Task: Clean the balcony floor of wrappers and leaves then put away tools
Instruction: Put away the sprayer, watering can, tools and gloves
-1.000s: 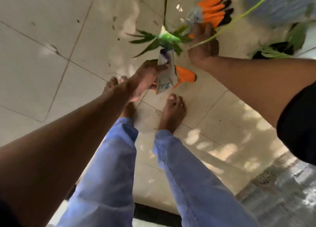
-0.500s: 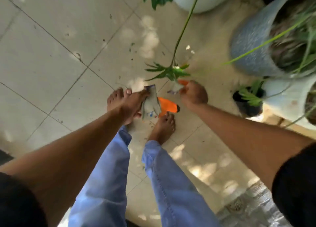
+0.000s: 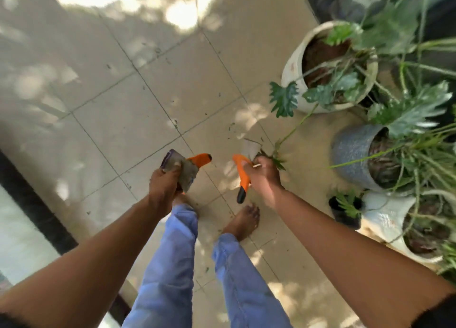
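**Both hands full over the tiled floor**

Fingers of the left hand [image 3: 164, 188] are curled round a grey-and-orange glove [image 3: 191, 168] and a purple-edged wrapper [image 3: 169, 160], thumb pressed on top; the glove's orange tip points away toward the pots. Fingers of the right hand [image 3: 262, 173] are closed on a second glove [image 3: 240, 177], whose orange finger with a black tip hangs down toward the bare right foot [image 3: 244, 220]. That same fist pinches a scrap of pale wrapper [image 3: 250, 147] and a green leaf [image 3: 278, 161] on a long stalk. Both hands are held apart, above the feet, left of the grey pot [image 3: 352, 152]. A cream pot [image 3: 293, 78] stands beyond the grey one. Small dark specks dot the floor [image 3: 138, 105] near the hands.
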The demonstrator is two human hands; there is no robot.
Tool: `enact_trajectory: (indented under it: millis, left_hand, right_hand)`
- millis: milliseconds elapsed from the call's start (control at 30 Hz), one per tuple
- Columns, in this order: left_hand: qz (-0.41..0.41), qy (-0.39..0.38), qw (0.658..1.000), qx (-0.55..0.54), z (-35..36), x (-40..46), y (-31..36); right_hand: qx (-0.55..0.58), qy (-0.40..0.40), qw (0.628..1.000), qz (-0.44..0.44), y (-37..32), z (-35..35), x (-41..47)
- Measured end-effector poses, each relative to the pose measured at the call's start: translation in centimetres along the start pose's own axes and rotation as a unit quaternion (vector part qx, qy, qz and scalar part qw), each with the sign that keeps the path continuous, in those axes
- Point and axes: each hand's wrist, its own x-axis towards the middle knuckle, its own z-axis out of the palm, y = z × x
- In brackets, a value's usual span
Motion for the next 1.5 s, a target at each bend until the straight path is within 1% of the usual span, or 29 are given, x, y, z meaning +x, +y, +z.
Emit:
enact_trajectory:
  millis: [67,167,233,300,400,467,500,567,600,633,700,767,867,900,967,1033,1100,1167,1233,1333,1400,1467,1500]
  left_hand:
    - [0.001,-0.005,1.000,-0.028,-1.1,-0.7,2.1]
    - [-0.029,-0.005,0.994,-0.105,-2.6,-1.4,6.0]
    - [-0.035,-0.030,0.983,-0.179,-3.5,-1.8,8.9]
    - [-0.053,-0.055,0.965,-0.252,-4.7,-2.1,11.9]
    - [-0.056,-0.107,0.923,-0.365,-6.9,-1.7,15.9]
    - [-0.044,-0.162,0.882,-0.440,-8.7,-1.6,18.2]
    - [-0.038,-0.178,0.864,-0.470,-9.6,-1.7,19.2]
    - [-0.036,-0.215,0.826,-0.520,-11.5,-2.0,20.8]
    - [-0.038,-0.227,0.810,-0.539,-12.6,-1.8,21.4]
    - [-0.042,-0.230,0.802,-0.550,-13.6,-1.3,21.8]
    - [-0.048,-0.232,0.797,-0.555,-15.4,-0.2,22.9]
    - [-0.053,-0.236,0.788,-0.566,-17.2,0.8,23.9]
    - [-0.061,-0.204,0.811,-0.545,-19.6,2.0,25.6]
    - [-0.069,-0.207,0.807,-0.549,-20.5,2.4,26.2]
    - [-0.079,-0.211,0.809,-0.542,-22.2,3.2,27.5]
    - [-0.086,-0.184,0.831,-0.518,-23.9,3.9,28.5]
    - [-0.081,-0.174,0.836,-0.514,-25.3,4.6,29.6]
    - [-0.064,-0.176,0.843,-0.505,-25.8,4.8,30.9]
    - [-0.057,-0.170,0.839,-0.514,-25.8,5.0,32.3]
    - [-0.078,-0.200,0.808,-0.549,-25.5,6.4,34.3]
    - [-0.076,-0.213,0.787,-0.574,-25.4,7.8,35.7]
    - [-0.078,-0.196,0.775,-0.595,-25.8,9.0,37.5]
    - [-0.077,-0.176,0.777,-0.600,-26.0,9.6,38.6]
  right_hand:
    - [-0.034,-0.012,0.998,-0.042,-4.9,1.1,-1.4]
    - [-0.079,-0.018,0.991,-0.108,-11.2,3.3,-3.8]
    - [-0.127,0.006,0.975,-0.181,-14.5,5.6,-5.6]
    - [-0.159,0.020,0.956,-0.247,-17.2,8.4,-7.1]
    - [-0.224,0.017,0.914,-0.337,-21.1,12.2,-9.1]
    - [-0.264,0.022,0.886,-0.380,-23.4,14.5,-10.0]
    - [-0.269,0.027,0.878,-0.395,-24.4,15.7,-10.3]
    - [-0.252,0.024,0.871,-0.422,-26.3,17.6,-10.4]
    - [-0.237,0.010,0.872,-0.428,-27.2,18.2,-10.4]
    - [-0.223,-0.008,0.874,-0.432,-28.1,18.7,-10.4]
    - [-0.205,-0.040,0.868,-0.450,-29.8,19.6,-10.0]
    - [-0.211,-0.067,0.840,-0.495,-31.4,20.5,-9.2]
    - [-0.242,-0.120,0.797,-0.540,-33.9,21.8,-8.1]
    - [-0.250,-0.141,0.787,-0.546,-34.9,22.2,-7.9]
    - [-0.254,-0.185,0.771,-0.554,-36.9,22.7,-7.2]
    - [-0.253,-0.223,0.759,-0.557,-39.3,23.4,-6.5]
    - [-0.255,-0.250,0.766,-0.534,-42.0,24.1,-5.7]
    - [-0.254,-0.267,0.797,-0.479,-44.8,24.8,-5.2]
    - [-0.241,-0.277,0.823,-0.433,-47.3,25.5,-4.7]
    - [-0.217,-0.292,0.843,-0.395,-50.9,27.1,-3.9]
    - [-0.182,-0.296,0.860,-0.373,-53.1,28.5,-3.1]
    - [-0.143,-0.311,0.874,-0.344,-55.0,30.0,-2.5]
    - [-0.118,-0.325,0.879,-0.328,-56.1,30.7,-2.4]
